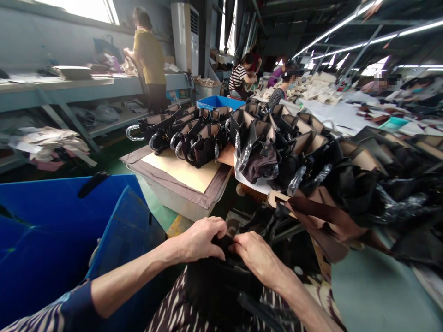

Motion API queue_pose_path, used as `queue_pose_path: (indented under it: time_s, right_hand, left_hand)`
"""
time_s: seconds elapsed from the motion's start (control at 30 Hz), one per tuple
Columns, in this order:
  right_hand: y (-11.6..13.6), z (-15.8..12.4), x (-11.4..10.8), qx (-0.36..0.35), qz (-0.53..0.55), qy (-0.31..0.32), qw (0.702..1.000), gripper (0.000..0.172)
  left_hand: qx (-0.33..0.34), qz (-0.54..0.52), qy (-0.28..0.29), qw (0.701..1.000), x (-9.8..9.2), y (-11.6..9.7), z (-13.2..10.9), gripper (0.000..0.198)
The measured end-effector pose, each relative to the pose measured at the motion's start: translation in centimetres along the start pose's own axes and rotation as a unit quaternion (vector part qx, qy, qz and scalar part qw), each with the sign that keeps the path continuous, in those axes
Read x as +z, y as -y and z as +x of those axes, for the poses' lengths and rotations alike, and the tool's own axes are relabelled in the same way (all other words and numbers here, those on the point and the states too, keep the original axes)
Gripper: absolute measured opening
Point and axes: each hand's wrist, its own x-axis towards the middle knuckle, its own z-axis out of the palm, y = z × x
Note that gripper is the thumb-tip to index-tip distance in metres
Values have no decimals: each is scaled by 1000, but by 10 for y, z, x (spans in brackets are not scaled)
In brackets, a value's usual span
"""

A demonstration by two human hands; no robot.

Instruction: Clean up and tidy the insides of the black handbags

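A black handbag [221, 288] rests on my lap, over a dark patterned garment. At its top edge, my left hand [200, 240] curls its fingers and thumb round the black material. My right hand [256, 258] pinches the same edge just to the right, its fingertips close to those of the left. What lies between the fingertips is dark and partly hidden. A dark strap or handle [259, 311] hangs across the bag's lower right side.
Black bags with plastic-wrapped handles [263, 157] crowd the tables ahead. A brown bag piece [321, 216] lies at the right, by a pale green surface [380, 286]. Blue bins [117, 230] stand at my left. Several people work farther back, one in a yellow top [148, 55].
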Motion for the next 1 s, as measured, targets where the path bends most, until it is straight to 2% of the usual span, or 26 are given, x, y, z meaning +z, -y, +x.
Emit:
queue_pose_path:
  time_s: [0.07, 0.13, 0.2, 0.27, 0.37, 0.43, 0.53, 0.6, 0.67, 0.73, 0.8, 0.87, 1.0]
  right_hand:
    - [6, -11, -10, 43, -42, -2, 998, 23]
    - [12, -21, -19, 68, -99, -8, 993, 24]
    - [18, -27, -26, 91, -156, -18, 983, 23]
    - [22, -31, -30, 110, -190, -35, 975, 24]
    - [23, -34, -32, 131, -212, -77, 965, 24]
    - [23, -37, -31, 137, -228, -98, 959, 25]
    - [25, -41, -32, 136, -249, -113, 952, 26]
    - [31, -44, -33, 134, -253, -118, 951, 28]
    - [39, -46, -33, 142, -247, -124, 951, 29]
    - [44, -48, -31, 156, -233, -125, 952, 30]
    - [43, -50, -23, 166, -211, -115, 956, 28]
    - [35, -52, -12, 171, -188, -99, 962, 24]
    - [17, -53, 11, 188, -151, -88, 967, 23]
  left_hand:
    - [16, -6, -24, 1000, -8, -1, -2, 54]
    - [-43, -21, -35, 998, -13, -2, -3, 82]
    - [-120, -65, -26, 990, -14, -5, -3, 93]
    - [-158, -120, -1, 980, -11, -11, -2, 83]
    - [-155, -160, 31, 974, -4, -20, 2, 70]
    - [-150, -143, 32, 978, -6, -21, 10, 69]
    - [-131, -72, 66, 987, -25, -12, 31, 57]
    - [-79, -42, 139, 986, -46, -5, 49, 49]
    - [-50, -31, 156, 986, -64, -2, 64, 42]
    - [-35, -28, 168, 985, -71, -2, 69, 36]
    - [-31, -18, 191, 981, -64, -4, 64, 30]
    - [-29, -8, 174, 984, -48, -6, 50, 33]
    - [-49, -26, 15, 998, -19, -10, 23, 46]
